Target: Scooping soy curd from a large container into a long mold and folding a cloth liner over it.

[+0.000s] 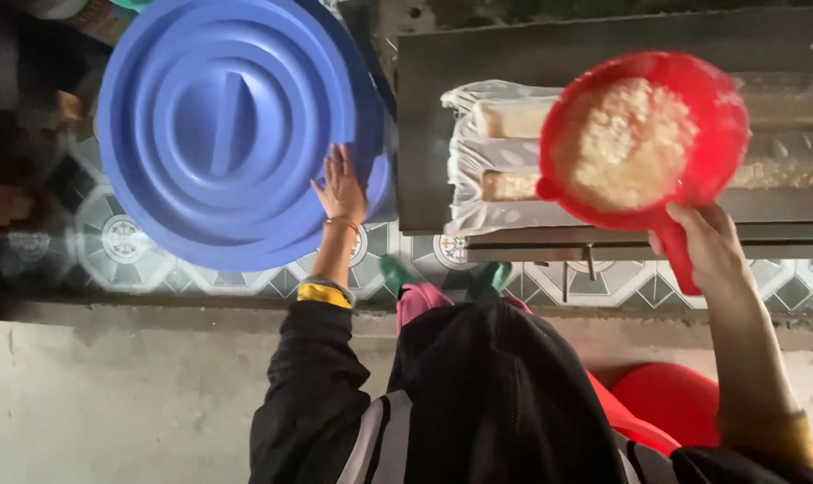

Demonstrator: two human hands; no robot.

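Note:
My left hand (pixel 342 188) rests flat on the edge of a large round blue plastic lid (pixel 218 125) that covers a bin at the left. My right hand (pixel 706 237) grips the handle of a red plastic scoop (pixel 644 139), held up over a metal tray. The scoop is filled with a pale, grainy, wet-looking mash. Under the scoop lies a white cloth (pixel 478 157) folded over pale blocks in the tray.
A long metal tray or trough (pixel 603 45) runs across the upper right. Patterned floor tiles (pixel 120 242) show below the bin. A concrete ledge (pixel 137 385) lies at the bottom left. A red object (pixel 684 399) sits by my right arm.

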